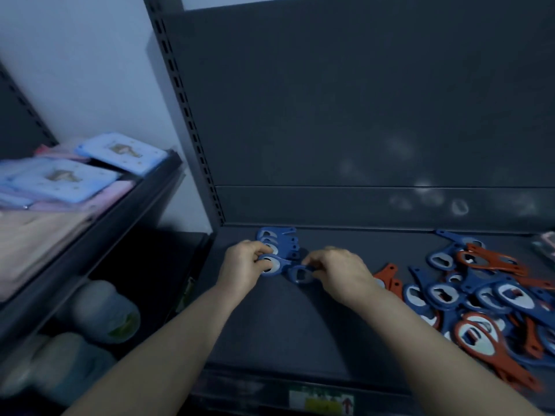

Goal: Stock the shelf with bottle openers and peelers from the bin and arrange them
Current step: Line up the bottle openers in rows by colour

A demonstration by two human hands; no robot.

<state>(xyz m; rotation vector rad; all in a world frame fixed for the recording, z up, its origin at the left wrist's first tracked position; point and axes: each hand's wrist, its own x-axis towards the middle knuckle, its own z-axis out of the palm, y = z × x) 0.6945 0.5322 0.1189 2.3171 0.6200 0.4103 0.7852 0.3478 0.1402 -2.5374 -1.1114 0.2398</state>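
Forearms (168, 349) rise from 6 o'clock. Left hand (243, 262) curls round a blue opener (271, 265) below the row (277, 241) at its 12 o'clock. Right hand (339, 271) pinches a second opener (300, 274), its fingertips hidden. The pile (480, 295) lies at 3 o'clock on the shelf (300, 331), blurred and cut off.

Dim, bluish light; left edge motion-blurred, wide-angle bending at borders

blue packets (120, 151) | pink stack (39, 235) beneath | pale rounded containers (105, 310) on lower tier
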